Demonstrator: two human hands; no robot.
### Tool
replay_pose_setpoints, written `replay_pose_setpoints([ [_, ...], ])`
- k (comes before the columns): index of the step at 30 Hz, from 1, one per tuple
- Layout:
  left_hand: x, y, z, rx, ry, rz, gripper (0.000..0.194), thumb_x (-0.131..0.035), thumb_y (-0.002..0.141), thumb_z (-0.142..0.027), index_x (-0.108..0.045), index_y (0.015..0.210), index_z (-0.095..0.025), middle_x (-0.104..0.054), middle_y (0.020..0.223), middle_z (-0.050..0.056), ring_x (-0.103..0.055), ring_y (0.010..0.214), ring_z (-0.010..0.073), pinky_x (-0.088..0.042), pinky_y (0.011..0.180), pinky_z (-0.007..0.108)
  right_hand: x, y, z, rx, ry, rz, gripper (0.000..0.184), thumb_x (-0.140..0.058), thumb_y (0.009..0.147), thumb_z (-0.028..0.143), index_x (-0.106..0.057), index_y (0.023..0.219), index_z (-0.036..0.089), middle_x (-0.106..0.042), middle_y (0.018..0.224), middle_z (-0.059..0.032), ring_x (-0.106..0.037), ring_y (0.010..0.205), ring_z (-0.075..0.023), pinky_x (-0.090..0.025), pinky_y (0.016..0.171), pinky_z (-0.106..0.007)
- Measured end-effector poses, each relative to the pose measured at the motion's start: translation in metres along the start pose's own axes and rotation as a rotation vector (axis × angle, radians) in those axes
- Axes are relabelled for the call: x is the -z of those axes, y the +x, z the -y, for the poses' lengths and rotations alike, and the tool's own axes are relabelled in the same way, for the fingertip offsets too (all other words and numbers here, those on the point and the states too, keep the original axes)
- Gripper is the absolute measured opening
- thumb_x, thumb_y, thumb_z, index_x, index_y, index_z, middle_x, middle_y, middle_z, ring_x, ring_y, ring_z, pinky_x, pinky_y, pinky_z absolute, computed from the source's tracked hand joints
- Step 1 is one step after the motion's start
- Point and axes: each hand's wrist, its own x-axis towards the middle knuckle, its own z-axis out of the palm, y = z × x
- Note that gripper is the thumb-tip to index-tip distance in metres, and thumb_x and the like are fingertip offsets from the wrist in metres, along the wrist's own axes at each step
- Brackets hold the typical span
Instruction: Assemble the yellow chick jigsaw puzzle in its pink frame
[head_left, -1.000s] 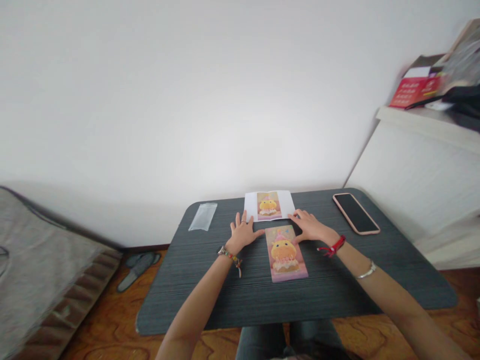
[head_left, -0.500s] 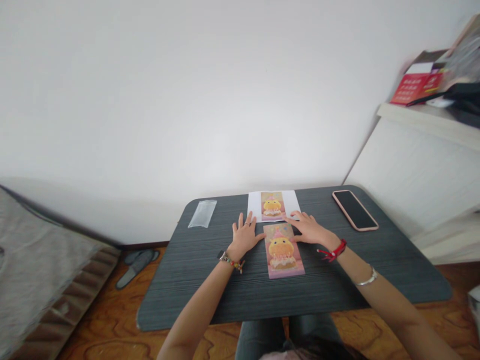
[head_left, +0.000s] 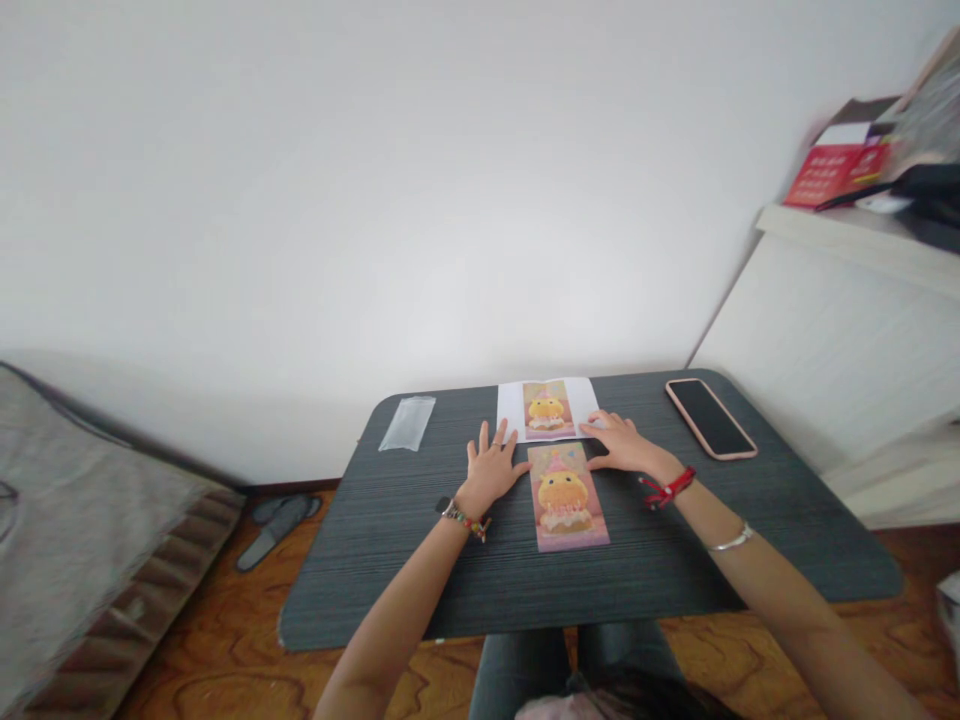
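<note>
A picture card (head_left: 568, 500) with a yellow cartoon figure in a pink hat lies flat on the dark table (head_left: 675, 570). Just beyond it is a white sheet (head_left: 511, 405) printed with the same picture. My left hand (head_left: 491, 470) rests with spread fingers left of the card, its thumb at the card's left edge and its fingertips near the sheet's lower left corner. My right hand (head_left: 619, 445) is open on the other side; its thumb reaches the card's right edge and its index finger touches the sheet's lower right part.
A clear plastic sleeve (head_left: 407, 423) lies at the table's back left. At the back right is a phone (head_left: 711, 420) in a pink case. A white cabinet (head_left: 847, 330) bearing a red box (head_left: 825, 178) stands to the right. Grey slippers (head_left: 277, 530) are on the floor.
My right hand's fingers have shifted slightly right, and the index finger is off the picture's lower edge. My left hand and the card look almost unchanged.
</note>
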Motion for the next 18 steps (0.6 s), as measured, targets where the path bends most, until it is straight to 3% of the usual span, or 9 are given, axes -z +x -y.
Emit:
replay_pose_setpoints([
  [18,-0.0048,0.0010,0.0045,0.062,-0.041,0.018,0.068,-0.032,0.079,-0.067,-0.030,0.138,-0.032,-0.014,0.151,0.003,-0.007,0.135,0.0395,-0.025,0.101,0.055,-0.0078,0.0015,-0.0101,-0.057,0.070,0.023,0.070,-0.063,0.069,0.056,-0.044,0.132,0.032,-0.039,0.130,-0.0129,-0.038,0.114,-0.0353,-0.034,0.088,-0.049],
])
